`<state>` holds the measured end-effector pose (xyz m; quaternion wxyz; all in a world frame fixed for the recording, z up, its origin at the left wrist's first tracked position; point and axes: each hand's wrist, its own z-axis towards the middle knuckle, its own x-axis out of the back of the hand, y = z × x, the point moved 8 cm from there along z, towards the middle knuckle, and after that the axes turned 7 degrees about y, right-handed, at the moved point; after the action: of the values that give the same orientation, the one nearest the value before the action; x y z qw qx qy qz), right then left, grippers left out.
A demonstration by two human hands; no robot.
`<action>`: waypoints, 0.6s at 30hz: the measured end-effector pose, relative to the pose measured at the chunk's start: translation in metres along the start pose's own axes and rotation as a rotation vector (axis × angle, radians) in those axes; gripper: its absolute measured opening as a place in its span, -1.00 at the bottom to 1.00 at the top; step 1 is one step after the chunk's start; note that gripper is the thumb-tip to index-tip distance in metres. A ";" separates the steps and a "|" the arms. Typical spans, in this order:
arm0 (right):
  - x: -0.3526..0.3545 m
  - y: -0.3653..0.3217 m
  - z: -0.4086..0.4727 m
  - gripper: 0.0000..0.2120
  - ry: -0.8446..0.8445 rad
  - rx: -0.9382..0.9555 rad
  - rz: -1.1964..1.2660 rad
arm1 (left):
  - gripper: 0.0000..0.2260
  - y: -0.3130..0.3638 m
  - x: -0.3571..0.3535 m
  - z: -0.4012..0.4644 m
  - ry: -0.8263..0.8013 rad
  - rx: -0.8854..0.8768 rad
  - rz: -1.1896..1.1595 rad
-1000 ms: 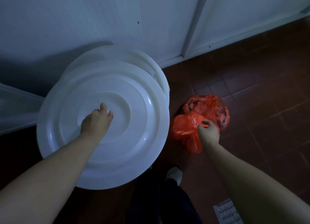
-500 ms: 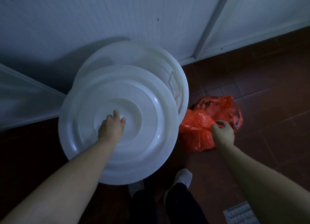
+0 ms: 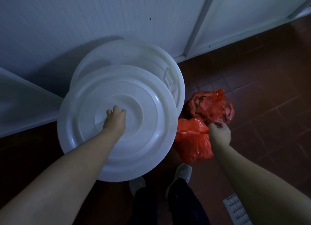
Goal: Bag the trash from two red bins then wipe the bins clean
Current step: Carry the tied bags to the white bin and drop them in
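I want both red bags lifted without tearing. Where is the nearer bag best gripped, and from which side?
Grip the nearer red bag at its gathered top, where the right hand already pinches the bunched plastic. Come from above and from its right: the white lid and white bin crowd its left, and the thin plastic below looks likelier to tear.

two red trash bags (image 3: pixel 200 133), floor, touching
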<state>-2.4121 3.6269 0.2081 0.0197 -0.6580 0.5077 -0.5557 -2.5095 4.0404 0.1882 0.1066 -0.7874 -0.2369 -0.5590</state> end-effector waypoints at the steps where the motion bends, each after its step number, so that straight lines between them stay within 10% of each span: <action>1: 0.003 0.000 -0.001 -0.75 0.012 -0.003 0.010 | -0.71 -0.001 0.001 0.000 -0.004 0.004 0.018; 18: 0.036 -0.022 0.003 -0.69 0.175 0.000 0.083 | -0.74 -0.009 -0.002 -0.002 -0.035 0.101 -0.049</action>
<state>-2.4002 3.6108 0.2451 -0.0017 -0.5855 0.5342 -0.6097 -2.5160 4.0475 0.1864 0.1285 -0.7846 -0.2856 -0.5351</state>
